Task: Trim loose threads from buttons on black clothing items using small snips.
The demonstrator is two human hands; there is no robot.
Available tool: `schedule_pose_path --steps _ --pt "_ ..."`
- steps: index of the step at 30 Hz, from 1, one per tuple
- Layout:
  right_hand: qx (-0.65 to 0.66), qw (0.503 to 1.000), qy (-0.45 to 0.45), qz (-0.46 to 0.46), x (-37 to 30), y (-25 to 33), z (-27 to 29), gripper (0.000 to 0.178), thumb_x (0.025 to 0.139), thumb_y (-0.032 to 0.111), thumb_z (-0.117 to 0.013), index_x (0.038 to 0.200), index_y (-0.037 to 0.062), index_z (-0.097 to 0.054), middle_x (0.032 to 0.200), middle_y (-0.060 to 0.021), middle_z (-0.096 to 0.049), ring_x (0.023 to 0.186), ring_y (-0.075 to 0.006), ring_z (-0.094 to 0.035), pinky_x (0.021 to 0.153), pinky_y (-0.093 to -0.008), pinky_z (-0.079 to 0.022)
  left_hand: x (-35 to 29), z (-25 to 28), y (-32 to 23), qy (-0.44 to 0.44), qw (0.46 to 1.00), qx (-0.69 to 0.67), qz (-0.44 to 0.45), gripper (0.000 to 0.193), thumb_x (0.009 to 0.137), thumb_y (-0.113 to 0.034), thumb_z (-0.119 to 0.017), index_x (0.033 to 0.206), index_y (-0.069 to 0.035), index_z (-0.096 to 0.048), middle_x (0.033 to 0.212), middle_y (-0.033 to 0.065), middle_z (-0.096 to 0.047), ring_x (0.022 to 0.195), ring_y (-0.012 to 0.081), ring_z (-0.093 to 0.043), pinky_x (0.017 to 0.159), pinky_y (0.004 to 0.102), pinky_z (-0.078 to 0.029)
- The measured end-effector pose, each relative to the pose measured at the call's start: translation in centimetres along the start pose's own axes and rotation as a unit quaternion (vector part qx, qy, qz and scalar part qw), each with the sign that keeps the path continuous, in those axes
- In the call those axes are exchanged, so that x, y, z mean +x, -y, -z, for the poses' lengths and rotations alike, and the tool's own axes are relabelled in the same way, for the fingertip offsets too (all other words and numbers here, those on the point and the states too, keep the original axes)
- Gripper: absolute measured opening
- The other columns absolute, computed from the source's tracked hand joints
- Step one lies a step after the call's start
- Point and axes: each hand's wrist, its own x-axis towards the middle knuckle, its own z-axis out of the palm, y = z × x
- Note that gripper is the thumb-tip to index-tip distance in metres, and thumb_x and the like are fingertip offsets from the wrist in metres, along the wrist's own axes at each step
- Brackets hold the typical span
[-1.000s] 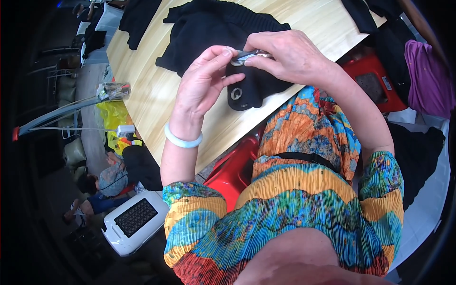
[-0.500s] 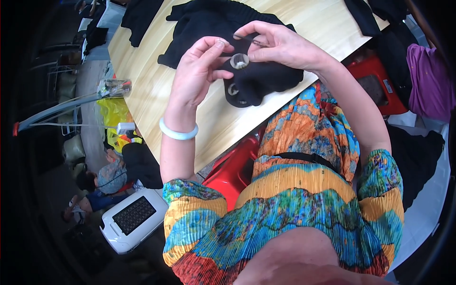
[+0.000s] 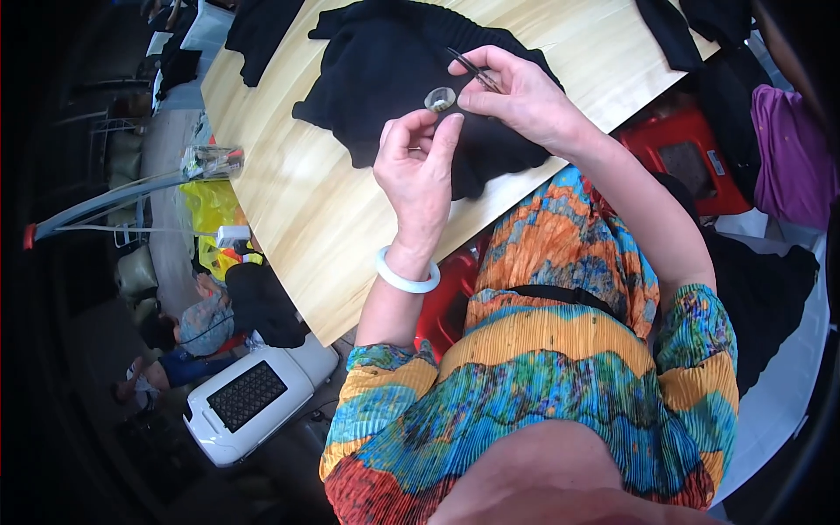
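Observation:
On the wooden table lies a black knitted garment (image 3: 376,79), bunched near the edge in front of me. A small round clear piece (image 3: 439,99) with pale bits in it shows over the garment, between my hands. Whether it rests on the cloth or is held, I cannot tell. My left hand (image 3: 418,171), with a pale bangle at the wrist, has curled fingers and its thumb and forefinger tips close below the round piece. What they hold, if anything, is too small to name. Above and to the right, my right hand (image 3: 525,96) grips a thin dark tweezers-like tool (image 3: 472,68).
More black cloth lies at the table's far left (image 3: 258,39) and far right (image 3: 669,31). Red stools (image 3: 687,162) stand by the table. At the left are a yellow bag (image 3: 206,219), a white-and-black appliance (image 3: 249,398) and a seated person (image 3: 197,324).
My left hand has moved right and toward me, to just below the round piece. The right hand has shifted slightly right, its tool angled more steeply. The round piece sits slightly farther away.

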Motion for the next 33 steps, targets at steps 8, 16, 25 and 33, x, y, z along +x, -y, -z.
schedule_pose_path --steps 8,16,25,33 --pt "0.004 1.000 -0.023 0.012 -0.5 0.1 0.6 0.029 0.078 0.007 -0.059 0.105 0.0004 -0.049 0.073 0.0002 -0.055 0.069 -0.0036 -0.050 0.066 -0.0185 -0.041 0.9 -0.2 0.4 0.036 0.998 0.040 -0.044 0.007 0.079 -0.003 -0.059 0.081 0.002 -0.055 0.076 0.0021 -0.053 0.062 0.0049 -0.047 0.054 0.0179 -0.040" --pt "0.024 0.998 0.007 -0.049 -0.9 1.9 1.1 0.031 0.077 0.010 -0.060 0.105 0.0030 -0.050 0.071 0.0024 -0.052 0.066 -0.0031 -0.049 0.061 -0.0171 -0.038 2.1 1.4 0.6 0.087 0.979 0.118 -0.144 0.008 0.084 -0.004 -0.052 0.078 0.001 -0.050 0.082 0.0054 -0.055 0.065 0.0073 -0.050 0.057 0.0184 -0.041" --pt "-0.185 0.962 -0.162 0.115 -2.3 0.8 0.5 0.034 0.084 0.027 -0.054 0.101 -0.0018 -0.049 0.074 -0.0052 -0.055 0.069 -0.0100 -0.052 0.063 -0.0230 -0.042 3.0 2.5 -0.4 0.222 0.917 -0.260 0.206 0.013 0.089 -0.014 -0.046 0.088 -0.002 -0.051 0.087 0.0040 -0.057 0.073 0.0089 -0.055 0.069 0.0223 -0.049" --pt "-0.117 0.993 0.008 -0.006 -5.7 4.5 -0.8 0.024 0.085 0.023 -0.052 0.088 -0.0009 -0.052 0.065 -0.0023 -0.053 0.060 -0.0077 -0.047 0.055 -0.0235 -0.039 3.4 1.5 -1.2 0.245 0.896 -0.313 0.198 0.010 0.087 -0.011 -0.049 0.087 -0.002 -0.053 0.089 0.0064 -0.058 0.079 0.0110 -0.056 0.075 0.0236 -0.048"
